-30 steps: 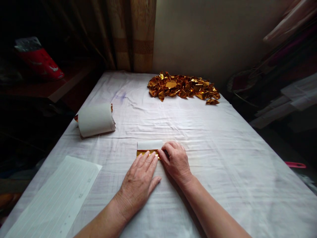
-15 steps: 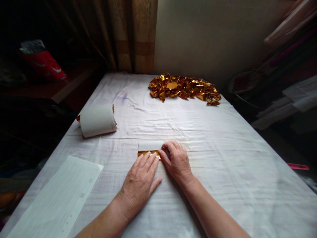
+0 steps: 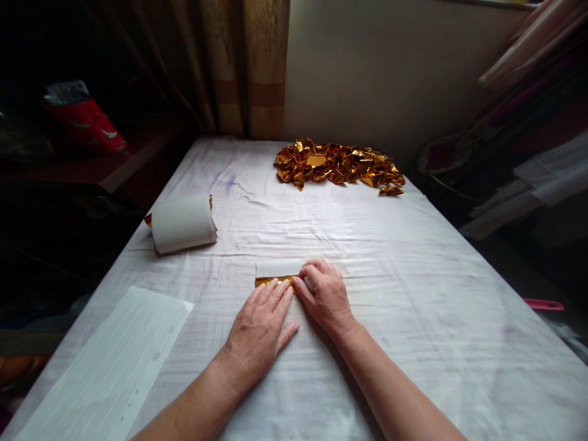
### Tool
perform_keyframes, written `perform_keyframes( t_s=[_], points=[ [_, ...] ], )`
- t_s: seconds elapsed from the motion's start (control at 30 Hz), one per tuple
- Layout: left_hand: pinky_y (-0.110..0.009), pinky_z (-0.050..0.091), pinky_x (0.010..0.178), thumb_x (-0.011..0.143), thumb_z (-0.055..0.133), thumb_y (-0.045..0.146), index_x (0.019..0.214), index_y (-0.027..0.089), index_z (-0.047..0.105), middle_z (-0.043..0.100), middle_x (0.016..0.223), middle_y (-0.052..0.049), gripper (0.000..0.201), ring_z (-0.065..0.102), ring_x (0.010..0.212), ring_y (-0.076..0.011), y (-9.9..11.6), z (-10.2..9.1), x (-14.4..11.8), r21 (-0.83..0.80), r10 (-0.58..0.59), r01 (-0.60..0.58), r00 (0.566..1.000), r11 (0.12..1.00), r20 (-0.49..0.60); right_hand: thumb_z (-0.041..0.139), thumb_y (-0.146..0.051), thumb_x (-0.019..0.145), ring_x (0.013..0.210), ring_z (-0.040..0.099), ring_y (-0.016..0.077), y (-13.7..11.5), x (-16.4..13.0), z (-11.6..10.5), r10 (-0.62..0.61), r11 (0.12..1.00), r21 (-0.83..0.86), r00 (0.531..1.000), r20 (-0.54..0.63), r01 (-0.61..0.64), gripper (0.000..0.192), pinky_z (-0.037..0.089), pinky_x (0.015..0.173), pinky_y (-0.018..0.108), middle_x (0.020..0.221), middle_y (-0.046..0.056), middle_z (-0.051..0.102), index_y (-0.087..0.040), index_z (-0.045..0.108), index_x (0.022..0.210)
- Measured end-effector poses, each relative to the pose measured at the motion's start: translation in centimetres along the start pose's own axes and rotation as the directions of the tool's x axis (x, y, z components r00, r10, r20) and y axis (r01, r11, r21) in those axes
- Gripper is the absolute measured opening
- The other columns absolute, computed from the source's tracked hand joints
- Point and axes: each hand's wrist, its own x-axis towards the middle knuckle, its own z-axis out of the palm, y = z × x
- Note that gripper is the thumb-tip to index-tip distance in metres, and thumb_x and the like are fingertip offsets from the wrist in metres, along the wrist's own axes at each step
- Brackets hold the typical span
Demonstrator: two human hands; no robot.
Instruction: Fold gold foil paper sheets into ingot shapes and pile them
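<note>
"Much changed for us?"
"Barely, so our pressing seems unfinished: our left hand (image 3: 260, 324) lies flat on the foil paper (image 3: 277, 269) on the tablecloth (image 3: 404, 263), right hand (image 3: 327, 298) pinching its right end."

Beyond the far edge of the surface (image 3: 413, 282), a pale ledge (image 3: 509, 3) has entered view; the gold band (image 3: 261, 281) shows slightly narrower.

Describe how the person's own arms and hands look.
The left grip and right grip are bare human hands; no gloves or rings show. The bare, tapering left forearm and right forearm show no sleeves, watch or bracelet.
</note>
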Motion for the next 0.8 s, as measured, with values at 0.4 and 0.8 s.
perform_keyframes(
  t_s=[0.4,0.8],
  points=[
    [-0.038,0.038,0.111,0.095,0.047,0.046,0.135,0.018,0.052,0.055,0.141,-0.007,0.049,0.049,0.131,-0.0227,-0.5,0.2,-0.2,-0.027,0.013,-0.013,1.000,1.000,0.026,0.054,-0.025,0.093,0.106,0.056,0.0216,0.0,-1.4,-0.2,-0.024,1.000,0.003,0.999,0.031,0.023,0.009,0.037,0.091,0.036,0.113,0.006,0.064,-0.022,0.063,0.095],
    [-0.047,0.029,0.114,0.095,0.046,0.044,0.140,0.022,0.049,0.051,0.145,-0.006,0.049,0.045,0.135,-0.0260,-3.8,-1.4,-3.2,0.067,0.013,-0.018,0.997,0.998,0.080,0.054,-0.025,0.092,0.105,0.056,0.0214,0.1,-1.2,-0.2,-0.019,1.000,0.003,0.999,0.045,0.019,0.012,0.039,0.090,0.035,0.112,0.006,0.064,-0.023,0.066,0.093]
  ],
)
